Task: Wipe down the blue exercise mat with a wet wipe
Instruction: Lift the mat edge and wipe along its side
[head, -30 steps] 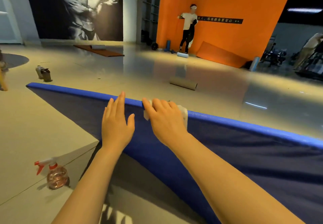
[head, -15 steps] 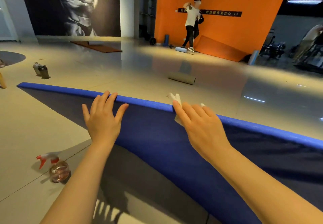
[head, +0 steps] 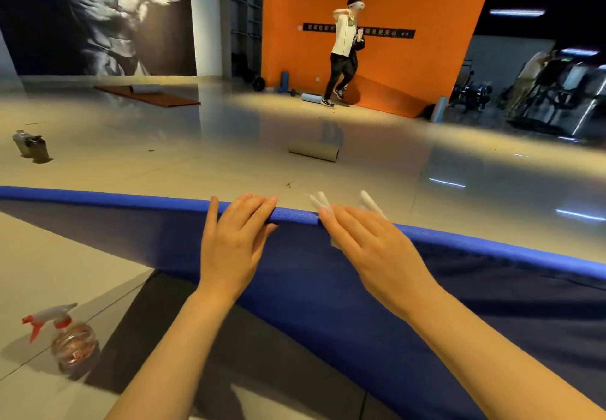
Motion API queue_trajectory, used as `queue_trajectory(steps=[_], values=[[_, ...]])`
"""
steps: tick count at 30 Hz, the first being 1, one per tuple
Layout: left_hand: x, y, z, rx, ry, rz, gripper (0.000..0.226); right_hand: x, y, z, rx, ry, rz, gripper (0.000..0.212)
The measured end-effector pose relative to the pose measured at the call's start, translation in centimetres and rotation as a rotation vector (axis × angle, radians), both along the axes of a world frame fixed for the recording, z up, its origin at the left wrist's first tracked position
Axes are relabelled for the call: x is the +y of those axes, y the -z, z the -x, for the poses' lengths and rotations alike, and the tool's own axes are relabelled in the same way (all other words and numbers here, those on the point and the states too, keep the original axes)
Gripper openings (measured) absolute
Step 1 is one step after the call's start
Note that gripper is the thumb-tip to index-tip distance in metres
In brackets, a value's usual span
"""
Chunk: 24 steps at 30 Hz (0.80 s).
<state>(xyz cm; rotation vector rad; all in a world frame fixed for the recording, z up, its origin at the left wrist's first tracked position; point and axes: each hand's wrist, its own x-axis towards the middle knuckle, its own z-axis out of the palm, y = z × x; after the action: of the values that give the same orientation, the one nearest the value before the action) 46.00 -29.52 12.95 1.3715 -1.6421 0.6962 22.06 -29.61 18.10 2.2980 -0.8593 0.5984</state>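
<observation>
Head view: spray bottle [head: 70, 341] beside mat [head: 328, 288]

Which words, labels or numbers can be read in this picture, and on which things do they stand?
Black sign strip on the orange wall: a row of light characters, too blurred to read with certainty.
Spray bottle on the floor: no label can be read.
Two bottles at far left: nothing legible.
Blue exercise mat and wet wipe: no text.
</observation>
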Motion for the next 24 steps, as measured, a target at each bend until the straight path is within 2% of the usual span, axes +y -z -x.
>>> queue_trajectory(steps=[4,6,10,13,16,19,24], values=[[0.3,-0.1,0.1,0.023,-0.005,0.009,0.041,2.3,0.6,7.8,-0.047,0.139,0.096,0.062],[0.5,0.3,0.7,0.051,-0.039,0.010,0.042,3.0,0.7,10.2,-0.088,0.177,0.114,0.051],[1.4,0.7,5.0,0.150,-0.026,0.055,0.047,2.5,1.0,8.8,-0.159,0.144,0.179,0.046],[1.6,0.6,9.9,0.018,0.116,0.072,0.051,1.7,1.6,5.1,-0.136,0.075,0.143,0.039],[1.1,0.3,11.6,0.047,0.155,0.086,0.048,1.6,0.6,3.5,-0.187,0.046,0.094,0.038],[0.5,-0.2,10.5,0.060,0.181,0.135,0.038,2.7,-0.1,6.0,-0.196,0.061,0.126,0.050],[0.1,-0.5,10.2,0.074,0.194,0.159,0.033,5.1,0.0,14.4,-0.154,0.187,0.235,0.049]])
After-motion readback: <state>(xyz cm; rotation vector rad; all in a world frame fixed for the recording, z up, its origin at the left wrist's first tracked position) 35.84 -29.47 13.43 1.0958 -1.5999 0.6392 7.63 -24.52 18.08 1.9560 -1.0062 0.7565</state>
